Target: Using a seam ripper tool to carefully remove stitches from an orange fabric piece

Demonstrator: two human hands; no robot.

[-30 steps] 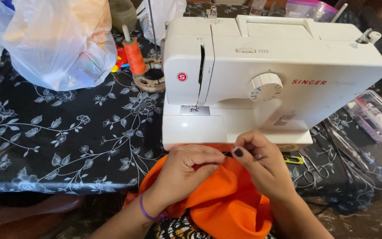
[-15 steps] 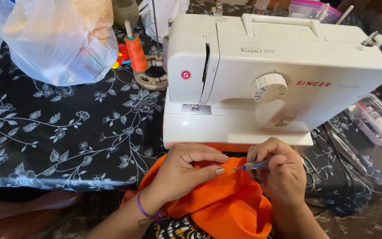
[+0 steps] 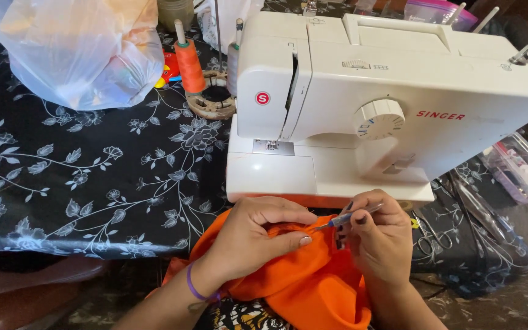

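Two hands work just in front of a white sewing machine point(image 3: 362, 104). Bunched orange fabric point(image 3: 300, 281) lies under both, at the table edge. Left hand point(image 3: 258, 235) pinches a fold, fingers curled closed. Right hand point(image 3: 377, 238) grips a slim seam ripper point(image 3: 344, 218), its long axis pointing left toward the left fingertips.
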